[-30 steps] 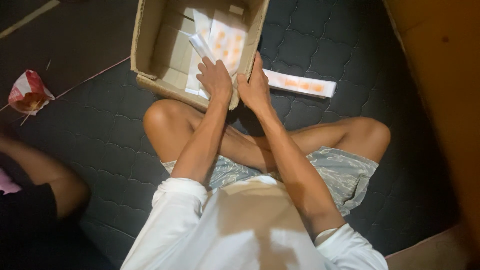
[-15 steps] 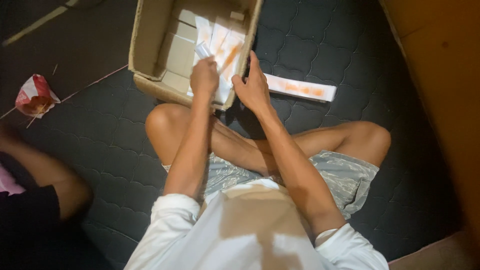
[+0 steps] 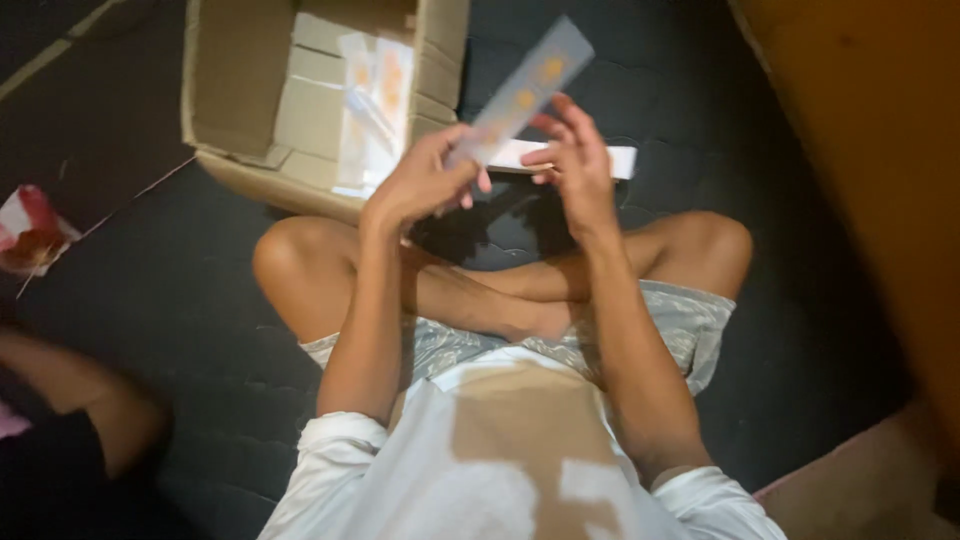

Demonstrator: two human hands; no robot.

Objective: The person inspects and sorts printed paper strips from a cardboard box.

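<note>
— Sitting cross-legged on the dark quilted mat (image 3: 780, 300), the person has both hands raised at twelve o'clock. What's in them?

— A long, flat carton (image 3: 525, 90), pale grey with orange marks, blurred, tilted so its far end points toward one o'clock. The left hand (image 3: 420, 185) is curled around the near end, fingers closed on it. The right hand (image 3: 575, 165) stands just beside the carton's lower edge with fingers spread and loose; whether it touches the carton, I cannot tell.

— And under the hands?

— Another long white carton (image 3: 610, 160) lies flat on the mat, mostly hidden behind the right hand, only its right end showing.

— Where's the box?

— An open cardboard box (image 3: 235, 95) sits at eleven o'clock, its near wall just beyond the left knee. Inside, pale cartons (image 3: 375, 100) stand packed against the right wall, while the left half shows bare cardboard.

— Any room to move?

— Bare mat stretches from one to three o'clock until an orange-brown wall (image 3: 880, 180) closes it off. At nine o'clock a red and white wrapper (image 3: 30, 230) lies near the edge, and another person's limb (image 3: 90, 395) sits at eight o'clock, well apart from the hands.
</note>
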